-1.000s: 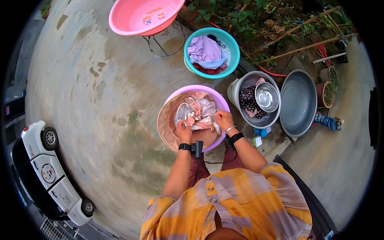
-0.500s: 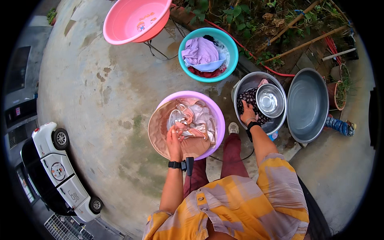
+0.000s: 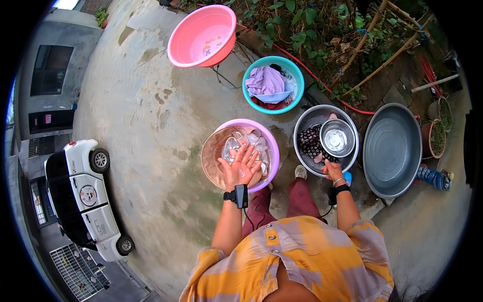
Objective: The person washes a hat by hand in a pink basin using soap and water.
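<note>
My left hand [image 3: 239,168] is open, palm up and fingers spread, over a lilac basin [image 3: 271,151] holding pale pink and tan cloth [image 3: 214,153]. My right hand [image 3: 334,172] is closed on a dark flowered cloth [image 3: 311,139] at the near rim of a grey metal basin [image 3: 300,122]. A small steel bowl [image 3: 336,138] rests in that basin on the cloth.
A pink basin [image 3: 191,35] sits on a stand. A teal basin [image 3: 297,105] holds laundry. At right are a large grey tub [image 3: 392,148], plant pots [image 3: 433,140] and a blue hose [image 3: 432,178]. Plants [image 3: 307,30] line the back; a white car [image 3: 100,221] stands left.
My left hand has left the pink cloth and turned palm up. My right hand moved from the lilac basin to the dark cloth, then down toward the metal basin's near rim, where its fingers closed.
</note>
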A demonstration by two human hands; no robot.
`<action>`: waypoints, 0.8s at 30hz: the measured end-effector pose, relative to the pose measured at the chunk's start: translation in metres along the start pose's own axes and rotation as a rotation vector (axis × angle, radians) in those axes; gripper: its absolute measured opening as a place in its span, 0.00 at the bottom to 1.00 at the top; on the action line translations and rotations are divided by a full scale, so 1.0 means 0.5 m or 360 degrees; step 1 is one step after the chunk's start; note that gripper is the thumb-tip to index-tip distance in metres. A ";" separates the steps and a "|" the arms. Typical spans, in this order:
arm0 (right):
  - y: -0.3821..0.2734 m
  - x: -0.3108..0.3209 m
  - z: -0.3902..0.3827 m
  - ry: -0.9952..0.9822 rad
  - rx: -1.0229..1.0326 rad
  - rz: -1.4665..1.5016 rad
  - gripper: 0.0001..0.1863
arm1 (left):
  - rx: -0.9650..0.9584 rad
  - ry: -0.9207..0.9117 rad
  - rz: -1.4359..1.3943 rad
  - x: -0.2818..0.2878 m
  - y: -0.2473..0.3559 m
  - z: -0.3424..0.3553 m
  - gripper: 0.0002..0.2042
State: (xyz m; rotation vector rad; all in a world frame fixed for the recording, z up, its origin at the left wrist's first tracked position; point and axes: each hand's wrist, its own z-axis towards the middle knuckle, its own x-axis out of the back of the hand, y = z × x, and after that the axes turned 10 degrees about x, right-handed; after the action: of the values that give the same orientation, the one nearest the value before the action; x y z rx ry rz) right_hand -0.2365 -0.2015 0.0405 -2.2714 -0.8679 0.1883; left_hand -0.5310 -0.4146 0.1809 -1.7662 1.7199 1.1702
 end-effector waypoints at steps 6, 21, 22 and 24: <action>-0.173 0.109 -0.308 -0.0621 0.0599 0.1080 0.15 | -0.0138 -0.0187 -0.0019 -0.143 0.019 -0.197 0.44; -0.186 -0.213 -0.671 0.0284 0.1455 -0.0417 0.05 | -0.0278 -0.0479 -0.0187 -0.101 0.142 -0.582 0.08; -0.191 -0.249 -0.698 0.0197 0.1504 -0.0448 0.04 | -0.0294 -0.0480 -0.0206 -0.082 0.151 -0.599 0.08; -0.219 -0.312 -0.774 0.0013 0.1587 -0.0503 0.02 | -0.0360 -0.0305 -0.0277 -0.045 0.171 -0.619 0.07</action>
State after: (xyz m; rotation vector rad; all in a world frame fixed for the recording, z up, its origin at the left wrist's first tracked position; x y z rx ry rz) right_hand -0.2766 -0.4555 0.3868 -1.1983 -0.8502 0.3671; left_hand -0.5238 -0.6546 0.3949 -1.8217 1.3408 1.4490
